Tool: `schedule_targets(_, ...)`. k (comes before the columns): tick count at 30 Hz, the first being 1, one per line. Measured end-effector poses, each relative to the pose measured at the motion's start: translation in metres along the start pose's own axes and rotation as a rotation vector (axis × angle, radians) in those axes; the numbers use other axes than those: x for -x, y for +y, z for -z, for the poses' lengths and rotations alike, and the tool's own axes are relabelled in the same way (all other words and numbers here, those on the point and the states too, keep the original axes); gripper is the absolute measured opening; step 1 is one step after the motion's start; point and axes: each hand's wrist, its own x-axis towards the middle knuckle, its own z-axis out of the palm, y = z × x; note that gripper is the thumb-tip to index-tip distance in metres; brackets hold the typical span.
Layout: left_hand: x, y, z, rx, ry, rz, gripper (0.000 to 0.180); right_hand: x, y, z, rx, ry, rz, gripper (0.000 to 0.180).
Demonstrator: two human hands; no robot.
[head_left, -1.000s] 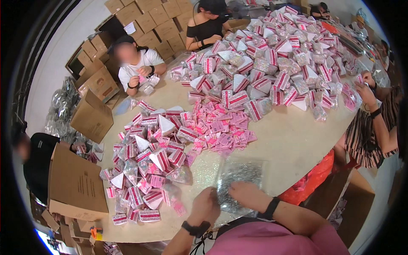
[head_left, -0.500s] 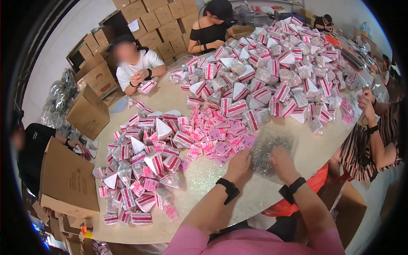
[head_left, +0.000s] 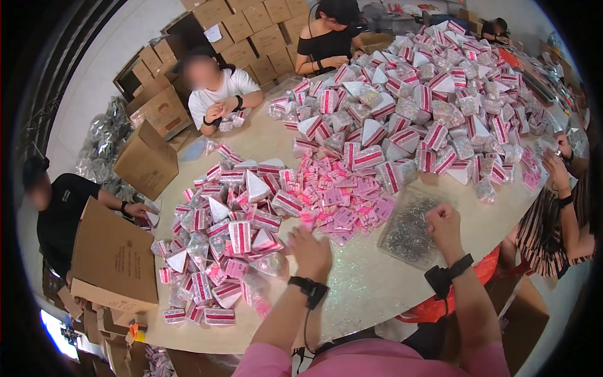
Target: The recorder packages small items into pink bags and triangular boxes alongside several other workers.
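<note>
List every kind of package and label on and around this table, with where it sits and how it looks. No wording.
Small pink-and-white striped boxes: heaped left of the left hand, some triangular.
Flat pink label cards: loose pile at table centre.
Clear plastic bag of silvery pieces: under the closed right hand.
Bigger pile of striped boxes and clear packets: far right of table.
Brown cardboard cartons: stacked against the back wall.
Open brown carton: at the table's left edge.

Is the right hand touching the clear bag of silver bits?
Touching. Head view: the right hand, fisted, rests on the clear bag's right edge, no gap showing.
</note>
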Motion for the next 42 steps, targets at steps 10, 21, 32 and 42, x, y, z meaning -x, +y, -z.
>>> schedule_targets(10, 0.013, -0.007, 0.035, 0.296, -0.139, 0.085, 0.022, -0.003, -0.007, 0.014, -0.087, -0.012, -0.059, 0.013)
schedule_targets(21, 0.015, -0.054, 0.032, -0.044, 0.152, -0.319, 0.042, -0.022, 0.009, 0.012, 0.076, -0.143, 0.028, 0.012)
schedule_targets(32, -0.049, 0.005, -0.001, 0.078, 0.153, -0.273, 0.034, -0.022, 0.008, 0.013, 0.229, -0.348, -0.040, 0.015)
schedule_targets(42, -0.043, 0.010, 0.011, 0.255, 0.078, -0.289, 0.031, -0.011, -0.040, 0.001, 0.606, -0.302, 0.266, 0.023)
